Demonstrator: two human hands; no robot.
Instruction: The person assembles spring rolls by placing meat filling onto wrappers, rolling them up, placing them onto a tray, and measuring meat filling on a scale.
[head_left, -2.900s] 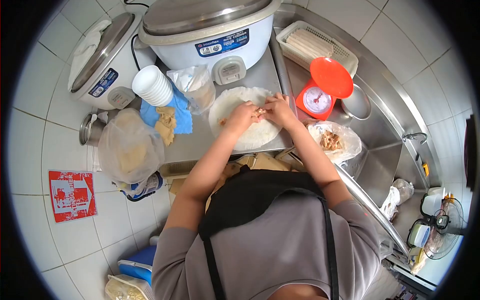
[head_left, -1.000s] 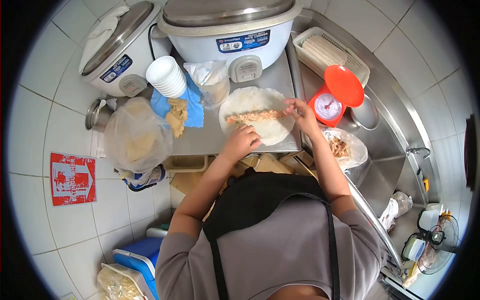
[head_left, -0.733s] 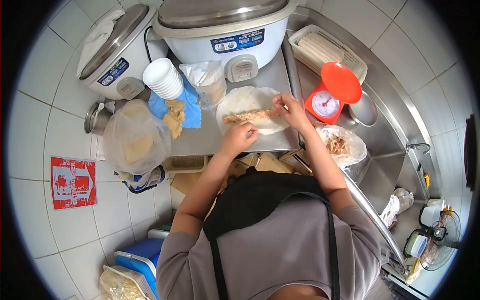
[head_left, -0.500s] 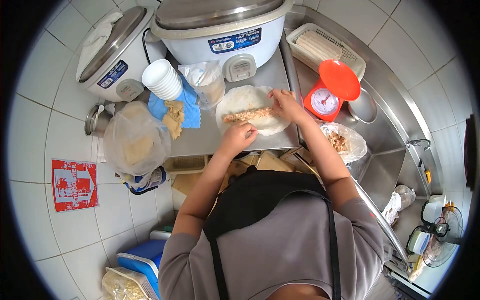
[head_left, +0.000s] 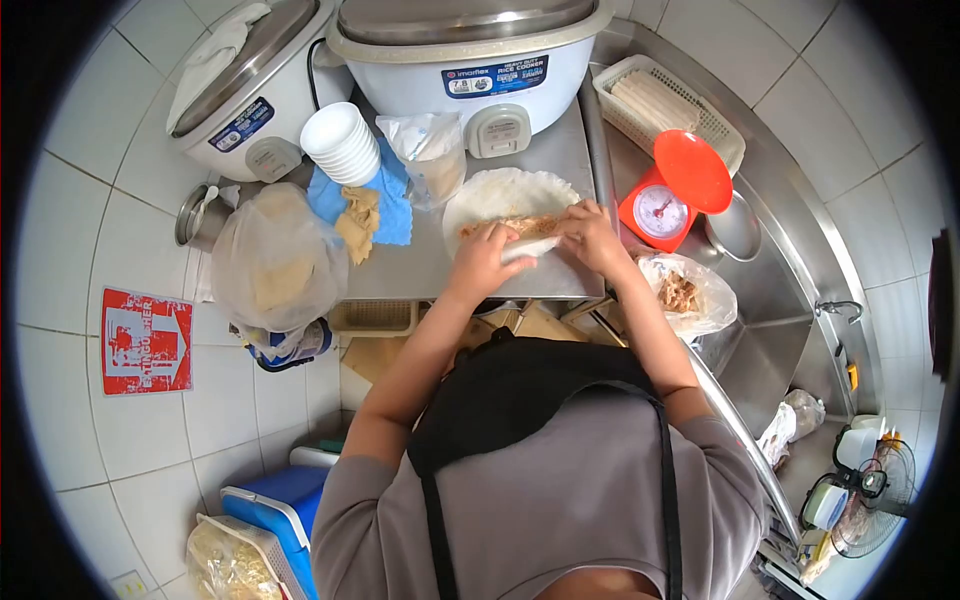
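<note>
A thin round wrapper [head_left: 508,187] lies on the steel counter in front of me, with a line of minced filling [head_left: 527,224] across it. Its near edge is lifted and partly folded up against the filling. My left hand [head_left: 486,264] grips the wrapper at the left, fingertips over the filling and thumb at the folded edge. At the right end, my right hand [head_left: 594,240] has its fingers bent round the wrapper and the end of the filling. Part of the filling is hidden under both hands.
Behind the wrapper stand a large rice cooker [head_left: 410,75], a plastic bag [head_left: 432,160] and stacked white cups [head_left: 340,143] near a blue cloth [head_left: 393,218]. To the right are a red scale [head_left: 657,212], a bag of filling [head_left: 690,292] and a basket of rolls [head_left: 728,140].
The wrapper's near edge has come up over part of the filling. My left hand has moved up and right onto the roll, and my right hand has shifted slightly down to its right end.
</note>
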